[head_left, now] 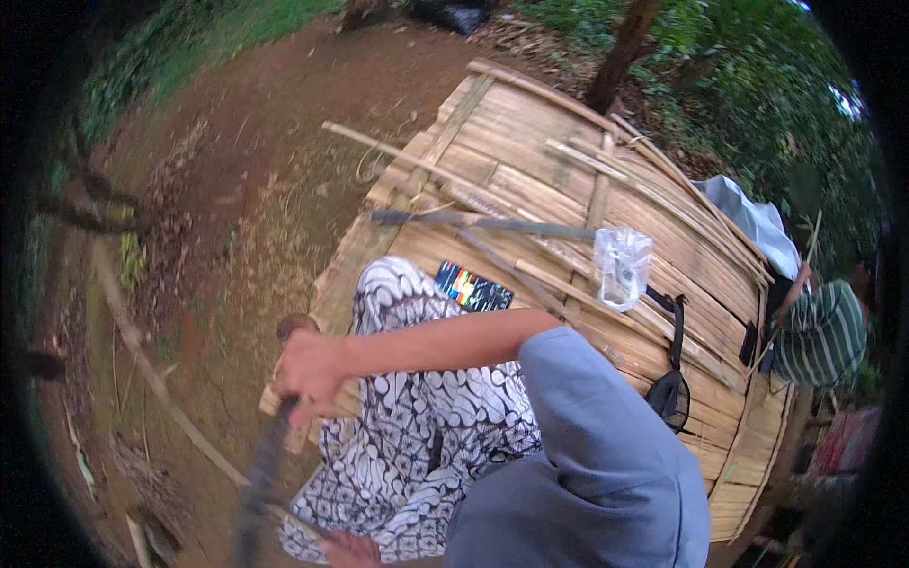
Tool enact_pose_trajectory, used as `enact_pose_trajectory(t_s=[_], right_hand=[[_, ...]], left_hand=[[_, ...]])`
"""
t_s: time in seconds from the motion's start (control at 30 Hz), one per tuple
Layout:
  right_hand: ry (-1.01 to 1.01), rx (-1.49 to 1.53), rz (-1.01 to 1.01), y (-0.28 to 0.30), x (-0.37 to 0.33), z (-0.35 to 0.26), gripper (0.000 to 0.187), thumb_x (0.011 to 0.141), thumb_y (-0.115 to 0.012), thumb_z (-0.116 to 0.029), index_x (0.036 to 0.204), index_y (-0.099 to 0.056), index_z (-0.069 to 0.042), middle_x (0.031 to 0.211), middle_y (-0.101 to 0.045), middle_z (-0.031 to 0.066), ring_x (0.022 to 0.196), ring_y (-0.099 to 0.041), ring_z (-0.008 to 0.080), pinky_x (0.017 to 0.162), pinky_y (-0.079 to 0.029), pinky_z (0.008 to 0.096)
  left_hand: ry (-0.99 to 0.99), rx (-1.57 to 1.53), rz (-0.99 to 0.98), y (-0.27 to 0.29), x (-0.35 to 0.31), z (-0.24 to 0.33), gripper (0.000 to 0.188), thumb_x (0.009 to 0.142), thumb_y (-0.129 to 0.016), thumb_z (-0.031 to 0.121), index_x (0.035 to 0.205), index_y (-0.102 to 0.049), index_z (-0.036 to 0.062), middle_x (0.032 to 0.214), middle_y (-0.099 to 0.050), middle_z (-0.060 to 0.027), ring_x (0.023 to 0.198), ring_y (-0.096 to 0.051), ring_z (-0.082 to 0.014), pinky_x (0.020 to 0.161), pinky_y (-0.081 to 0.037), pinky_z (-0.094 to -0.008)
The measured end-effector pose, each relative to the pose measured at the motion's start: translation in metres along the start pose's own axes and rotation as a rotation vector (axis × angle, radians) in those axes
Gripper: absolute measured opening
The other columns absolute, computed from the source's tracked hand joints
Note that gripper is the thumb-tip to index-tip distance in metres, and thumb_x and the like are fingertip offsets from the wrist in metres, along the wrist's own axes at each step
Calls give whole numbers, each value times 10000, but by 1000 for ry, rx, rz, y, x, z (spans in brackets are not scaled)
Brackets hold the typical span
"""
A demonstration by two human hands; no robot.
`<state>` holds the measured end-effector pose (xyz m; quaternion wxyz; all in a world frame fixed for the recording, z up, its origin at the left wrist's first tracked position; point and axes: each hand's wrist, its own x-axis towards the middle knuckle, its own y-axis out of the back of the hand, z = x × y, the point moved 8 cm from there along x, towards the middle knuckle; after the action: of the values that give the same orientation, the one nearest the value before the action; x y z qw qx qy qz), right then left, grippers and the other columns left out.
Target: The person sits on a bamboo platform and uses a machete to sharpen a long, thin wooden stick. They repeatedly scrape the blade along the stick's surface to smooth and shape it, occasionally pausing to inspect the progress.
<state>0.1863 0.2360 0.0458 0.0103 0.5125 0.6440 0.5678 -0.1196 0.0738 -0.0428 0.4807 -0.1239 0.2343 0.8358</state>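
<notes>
My right hand (pixel 317 369) reaches across my body to the left, closed round the handle of a machete. A brown rounded handle end shows above the fist. The dark, motion-blurred machete blade (pixel 260 483) points down toward the lower edge. Low in the picture, my left hand (pixel 350 549) is partly cut off, its fingers closed at the end of a long thin stick (pixel 180 412). This stick runs away to the upper left, over the ground, and passes by the blade. Both hands are beside my patterned trousers (pixel 379 464).
I sit on a bamboo platform (pixel 530 123). On it lie a phone with a lit colourful screen (pixel 473 287), a clear plastic container (pixel 622 270), a long dark bar (pixel 492 223), loose bamboo strips and a black strapped bag (pixel 668 398). Another person in a striped shirt (pixel 822 336) is at right.
</notes>
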Motion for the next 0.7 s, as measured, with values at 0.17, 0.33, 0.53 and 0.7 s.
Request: enact_pose_trajectory(t_s=[0.17, 0.33, 0.53, 0.7], right_hand=[[-378, -126, 3, 66, 0, 5, 529, 726, -549, -614, 621, -602, -98, 510, -544, 116, 523, -582, 339, 467, -449, 430], [19, -145, 42, 46, 7, -88, 570, 711, -545, -628, 639, -591, -65, 554, -576, 117, 532, -594, 337, 464, -447, 449], [-170, -294, 82, 138, 17, -40, 549, 745, -542, -577, 633, -561, -39, 536, -553, 142, 525, -576, 367, 474, -447, 462], [-379, -322, 179, 163, 7, -28, 573, 793, -504, -562, 624, -551, -17, 523, -538, 173, 516, -564, 393, 460, -431, 480]], left_hand=[[-220, 13, -455, -3, 38, 17, 395, 891, -515, 126, 1270, -426, 59, 1066, -564, -138, 827, -566, -245, 690, -498, -392], [-335, 458, -603, -49, 67, 36, 404, 889, -477, 98, 1272, -389, 4, 1206, -461, -191, 1026, -494, -368, 860, -429, -456], [-352, 364, -648, -100, -11, 77, 293, 922, -456, 176, 1167, -425, 17, 1128, -476, -158, 962, -506, -315, 840, -441, -439], [-231, 177, -623, -104, -56, 97, 249, 950, -439, 241, 1079, -455, 28, 1064, -489, -130, 908, -517, -272, 823, -451, -425]])
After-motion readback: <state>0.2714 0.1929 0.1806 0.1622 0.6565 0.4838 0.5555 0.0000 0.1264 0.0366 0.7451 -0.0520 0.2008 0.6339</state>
